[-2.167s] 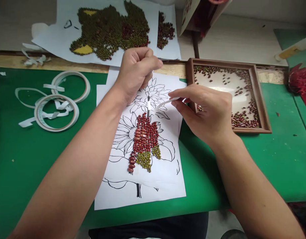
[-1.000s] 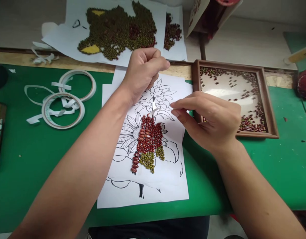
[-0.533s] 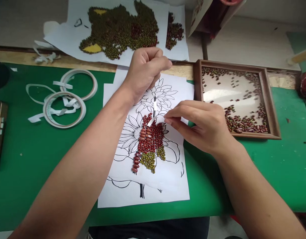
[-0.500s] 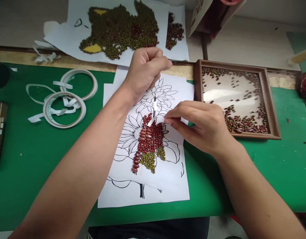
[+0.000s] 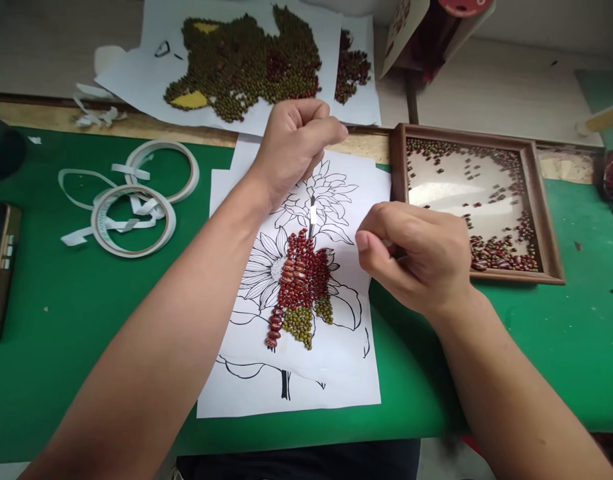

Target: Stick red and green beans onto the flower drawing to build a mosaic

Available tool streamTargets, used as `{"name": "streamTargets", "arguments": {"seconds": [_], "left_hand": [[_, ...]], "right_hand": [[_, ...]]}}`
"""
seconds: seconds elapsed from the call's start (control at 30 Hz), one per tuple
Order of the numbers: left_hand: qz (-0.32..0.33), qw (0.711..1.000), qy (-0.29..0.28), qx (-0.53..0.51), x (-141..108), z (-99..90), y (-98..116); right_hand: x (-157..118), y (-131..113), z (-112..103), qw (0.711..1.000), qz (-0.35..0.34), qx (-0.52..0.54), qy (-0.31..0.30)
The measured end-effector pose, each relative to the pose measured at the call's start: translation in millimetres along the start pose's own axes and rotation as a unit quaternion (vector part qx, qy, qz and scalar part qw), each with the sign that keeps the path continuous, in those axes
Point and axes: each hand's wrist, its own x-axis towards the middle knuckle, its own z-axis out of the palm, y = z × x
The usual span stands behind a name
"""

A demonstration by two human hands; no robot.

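Observation:
My left hand (image 5: pixel 300 143) is closed in a fist over the top of a paper with printed line-drawn flowers (image 5: pixel 336 383). Whatever it may hold is hidden. To the right, my right hand (image 5: pixel 416 257) hovers above the paper's edge, fingers curled in and thumb against them; no object shows in it. Between my hands, red beans (image 5: pixel 306 273) cover part of the drawing, with green beans (image 5: pixel 299 325) below them. A short column of larger speckled beans (image 5: pixel 274 328) stands at the lower left. A small white strip of tape (image 5: pixel 313 214) lies on the upper flower's stem.
Two rolls of white tape (image 5: pixel 169 230) with loose strips lie left, near a phone (image 5: pixel 2 273). A wooden frame (image 5: pixel 551 257) holding loose beans (image 5: pixel 506 257) sits right. Behind are a bean-covered animal picture (image 5: pixel 246 63) and crumpled paper scraps (image 5: pixel 99 117).
My right hand has drawn right, away from the beans, and its fingers have curled in. The white strip it pinched is out of sight. My left hand is nearly still.

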Motion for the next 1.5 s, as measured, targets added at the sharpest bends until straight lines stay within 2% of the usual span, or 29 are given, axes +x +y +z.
{"name": "streamTargets", "arguments": {"seconds": [0.13,0.33,0.43,0.53,0.67,0.83,0.97,1.03,1.1,1.17,1.23,1.33,1.4,1.47,1.5], "left_hand": [[-0.006,1.000,-0.003,0.002,0.2,-0.1,0.1],[0.000,1.000,0.006,0.006,1.2,-0.6,-1.6],[0.025,1.000,0.007,0.003,3.5,-2.4,-5.6],[0.008,1.000,0.005,-0.024,5.9,-5.9,-9.7],[0.027,0.999,-0.016,-0.025,7.8,-9.6,-11.6],[0.023,0.999,-0.032,-0.012,6.6,-10.1,-10.0],[0.016,1.000,-0.022,0.007,3.8,-9.7,-8.0],[0.019,1.000,-0.022,0.005,3.1,-9.6,-6.8],[0.019,1.000,-0.019,0.007,2.9,-9.5,-5.4],[0.018,1.000,-0.017,0.010,2.8,-9.3,-4.2],[0.014,1.000,-0.017,0.011,2.5,-8.7,-3.4],[0.000,1.000,-0.005,0.007,2.2,-7.7,-3.9],[-0.005,1.000,-0.006,0.004,2.7,-7.3,-5.2],[-0.003,1.000,-0.001,0.011,3.7,-7.1,-6.6],[-0.003,1.000,0.000,0.013,4.1,-7.1,-7.0]], "right_hand": [[-2.9,1.3,3.4,0.998,0.009,-0.019,0.051],[-3.8,2.3,2.4,1.000,0.009,-0.014,0.014],[-6.5,6.7,0.8,1.000,0.026,0.003,0.000],[-8.4,10.9,0.8,0.999,0.002,0.037,0.005],[-0.2,3.6,2.4,0.995,-0.035,0.079,0.040],[41.3,-36.5,19.7,0.996,-0.040,0.070,-0.032],[95.7,-76.5,57.5,0.987,-0.061,0.108,-0.099],[120.1,-91.6,77.4,0.978,-0.043,0.127,-0.161],[135.0,-102.1,90.7,0.971,-0.036,0.115,-0.209],[136.9,-106.6,93.2,0.970,-0.026,0.115,-0.214],[125.7,-102.7,83.1,0.973,-0.004,0.131,-0.190],[92.2,-76.5,45.0,0.983,0.044,0.125,-0.127],[65.3,-45.3,8.1,0.989,0.086,0.096,-0.077],[39.7,-6.6,-31.4,0.984,0.172,0.024,0.033],[28.5,13.8,-49.4,0.970,0.228,-0.017,0.080]]}}
